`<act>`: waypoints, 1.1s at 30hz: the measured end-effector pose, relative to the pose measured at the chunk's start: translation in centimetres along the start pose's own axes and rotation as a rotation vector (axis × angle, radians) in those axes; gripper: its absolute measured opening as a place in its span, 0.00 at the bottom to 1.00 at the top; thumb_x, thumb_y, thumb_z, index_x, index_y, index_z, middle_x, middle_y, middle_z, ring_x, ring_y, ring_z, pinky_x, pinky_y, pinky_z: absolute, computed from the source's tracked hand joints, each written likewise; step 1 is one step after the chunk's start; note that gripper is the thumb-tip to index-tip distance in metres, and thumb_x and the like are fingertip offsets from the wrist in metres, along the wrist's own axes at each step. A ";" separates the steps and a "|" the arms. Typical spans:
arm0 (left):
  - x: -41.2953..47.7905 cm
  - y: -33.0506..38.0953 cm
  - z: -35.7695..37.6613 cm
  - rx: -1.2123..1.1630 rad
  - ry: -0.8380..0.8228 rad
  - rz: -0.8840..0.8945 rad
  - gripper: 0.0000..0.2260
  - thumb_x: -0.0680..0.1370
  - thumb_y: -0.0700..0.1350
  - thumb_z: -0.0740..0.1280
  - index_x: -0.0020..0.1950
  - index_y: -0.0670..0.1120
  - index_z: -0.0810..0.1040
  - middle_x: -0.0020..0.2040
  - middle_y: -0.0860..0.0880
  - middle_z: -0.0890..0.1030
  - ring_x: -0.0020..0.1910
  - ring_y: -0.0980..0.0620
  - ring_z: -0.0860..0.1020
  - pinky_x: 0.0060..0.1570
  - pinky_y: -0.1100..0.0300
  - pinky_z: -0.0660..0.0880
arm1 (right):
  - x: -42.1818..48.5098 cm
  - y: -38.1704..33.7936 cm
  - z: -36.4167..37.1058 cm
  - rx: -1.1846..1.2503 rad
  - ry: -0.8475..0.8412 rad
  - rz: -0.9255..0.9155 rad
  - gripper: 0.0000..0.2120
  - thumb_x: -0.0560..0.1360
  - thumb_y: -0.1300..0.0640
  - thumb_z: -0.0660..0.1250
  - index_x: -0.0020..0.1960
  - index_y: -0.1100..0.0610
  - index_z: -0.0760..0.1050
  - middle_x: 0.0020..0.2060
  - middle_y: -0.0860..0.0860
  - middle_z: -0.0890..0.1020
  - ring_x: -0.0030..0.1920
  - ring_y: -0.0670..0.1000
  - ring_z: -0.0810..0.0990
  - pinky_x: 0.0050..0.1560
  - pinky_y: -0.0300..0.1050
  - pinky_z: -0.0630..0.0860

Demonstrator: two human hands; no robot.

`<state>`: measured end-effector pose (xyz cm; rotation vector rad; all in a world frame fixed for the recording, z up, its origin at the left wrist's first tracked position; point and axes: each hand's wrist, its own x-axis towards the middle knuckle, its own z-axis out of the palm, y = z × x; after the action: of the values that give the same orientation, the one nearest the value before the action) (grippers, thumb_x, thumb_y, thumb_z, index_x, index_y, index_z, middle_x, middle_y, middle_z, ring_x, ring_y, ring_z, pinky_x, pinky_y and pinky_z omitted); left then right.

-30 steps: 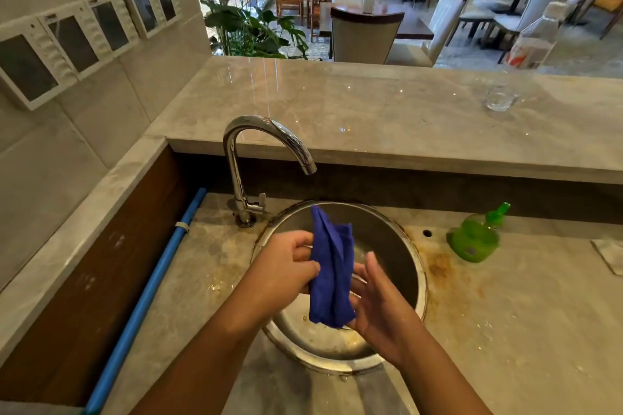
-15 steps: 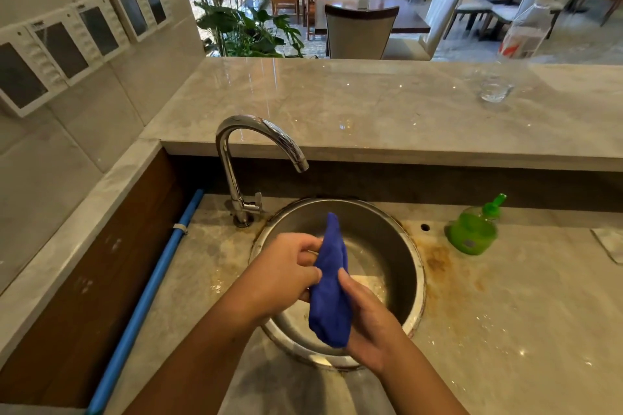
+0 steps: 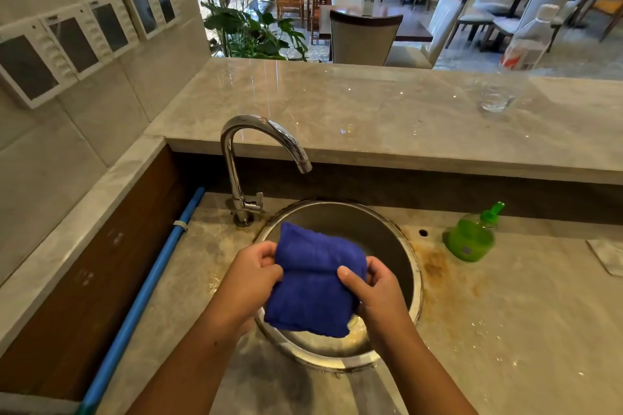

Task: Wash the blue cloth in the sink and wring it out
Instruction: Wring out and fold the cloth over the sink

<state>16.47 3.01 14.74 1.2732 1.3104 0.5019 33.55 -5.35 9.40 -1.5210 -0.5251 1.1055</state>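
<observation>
Left hand and right hand pinch opposite edges of folded blue cloth over sink (tap not running); wringing judged not yet done.

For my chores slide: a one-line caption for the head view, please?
Left hand and right hand hold a folded blue cloth above the round steel sink; no water runs from the faucet.

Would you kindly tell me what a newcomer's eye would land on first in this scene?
The vivid blue cloth dominates the centre, folded into a pad and gripped at its sides by the left hand and right hand above the round steel sink. Behind it arches the chrome faucet, with no water visibly running. A bright green soap bottle sits on the counter to the sink's right.
</observation>
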 end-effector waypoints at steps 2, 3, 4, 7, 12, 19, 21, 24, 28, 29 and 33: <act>0.4 -0.3 0.0 0.036 0.040 0.006 0.13 0.79 0.31 0.61 0.53 0.48 0.78 0.49 0.45 0.84 0.48 0.48 0.83 0.47 0.52 0.79 | -0.3 0.0 0.2 0.137 -0.059 0.057 0.13 0.74 0.57 0.73 0.57 0.57 0.77 0.49 0.54 0.86 0.51 0.56 0.85 0.50 0.55 0.81; 0.5 -0.6 0.2 0.064 0.063 0.008 0.12 0.79 0.33 0.60 0.52 0.48 0.77 0.50 0.45 0.83 0.48 0.48 0.82 0.48 0.52 0.78 | -0.4 0.1 0.5 0.155 -0.077 0.056 0.13 0.75 0.57 0.72 0.58 0.57 0.76 0.50 0.54 0.85 0.52 0.56 0.85 0.50 0.55 0.81; 0.6 -0.7 0.4 0.086 0.088 0.011 0.12 0.80 0.34 0.59 0.50 0.50 0.75 0.49 0.46 0.82 0.47 0.49 0.81 0.48 0.52 0.77 | -0.6 0.1 0.9 0.136 -0.093 0.044 0.14 0.75 0.57 0.72 0.59 0.55 0.76 0.52 0.53 0.85 0.52 0.55 0.85 0.51 0.55 0.82; 0.7 -2.1 0.7 0.091 0.119 0.013 0.07 0.81 0.41 0.60 0.52 0.53 0.73 0.52 0.49 0.79 0.49 0.52 0.77 0.52 0.53 0.74 | -1.0 0.9 2.4 0.046 -0.147 0.041 0.16 0.75 0.57 0.73 0.60 0.49 0.74 0.54 0.48 0.84 0.53 0.52 0.85 0.53 0.57 0.84; 0.6 -5.3 -2.6 0.231 0.109 0.110 0.07 0.81 0.46 0.65 0.59 0.51 0.72 0.57 0.54 0.79 0.56 0.53 0.78 0.52 0.57 0.74 | -0.8 2.7 4.0 0.187 -0.201 0.242 0.15 0.75 0.63 0.71 0.61 0.55 0.76 0.56 0.53 0.85 0.54 0.55 0.85 0.47 0.54 0.84; 0.4 -10.7 -9.5 0.201 0.151 -0.019 0.03 0.79 0.42 0.69 0.48 0.44 0.77 0.42 0.48 0.83 0.41 0.53 0.81 0.40 0.60 0.73 | -0.5 6.1 9.5 0.094 -0.388 0.453 0.13 0.76 0.65 0.70 0.60 0.57 0.78 0.54 0.55 0.86 0.54 0.56 0.84 0.41 0.47 0.81; 0.7 -12.2 -11.1 0.252 0.185 -0.062 0.06 0.79 0.43 0.70 0.48 0.41 0.77 0.41 0.47 0.82 0.40 0.51 0.79 0.38 0.59 0.72 | -0.4 7.6 11.6 0.017 -0.390 0.471 0.13 0.75 0.64 0.71 0.59 0.57 0.76 0.54 0.56 0.85 0.53 0.57 0.84 0.42 0.49 0.81; 2.1 -14.2 -12.8 0.353 0.221 -0.119 0.06 0.79 0.43 0.70 0.44 0.43 0.74 0.40 0.47 0.78 0.39 0.51 0.76 0.37 0.59 0.69 | -0.2 9.4 14.4 -0.097 -0.379 0.470 0.17 0.75 0.64 0.72 0.62 0.61 0.74 0.53 0.56 0.84 0.52 0.57 0.84 0.44 0.50 0.81; 3.8 -17.7 -13.0 0.610 0.287 -0.212 0.07 0.78 0.42 0.69 0.53 0.41 0.74 0.51 0.43 0.78 0.47 0.45 0.78 0.46 0.54 0.75 | 0.1 10.5 15.5 -0.553 -0.284 0.162 0.08 0.77 0.63 0.69 0.52 0.60 0.72 0.42 0.54 0.78 0.37 0.48 0.76 0.39 0.44 0.76; 3.9 -18.5 -12.8 0.683 0.328 -0.207 0.09 0.78 0.42 0.68 0.56 0.41 0.74 0.56 0.41 0.76 0.51 0.43 0.78 0.51 0.52 0.77 | 0.2 10.5 15.3 -0.688 -0.266 0.038 0.07 0.77 0.61 0.69 0.51 0.56 0.72 0.43 0.51 0.78 0.39 0.47 0.76 0.42 0.43 0.75; 3.7 -19.8 -10.9 0.886 0.458 0.012 0.21 0.79 0.43 0.67 0.71 0.45 0.68 0.71 0.43 0.67 0.67 0.42 0.70 0.63 0.49 0.74 | 0.2 11.4 15.4 -1.077 -0.323 -0.474 0.11 0.76 0.56 0.69 0.57 0.53 0.73 0.54 0.46 0.72 0.53 0.47 0.72 0.55 0.39 0.72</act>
<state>0.60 4.30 -1.75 1.9556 2.0321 0.2100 17.75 -0.39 -0.20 -1.9290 -1.8096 0.6837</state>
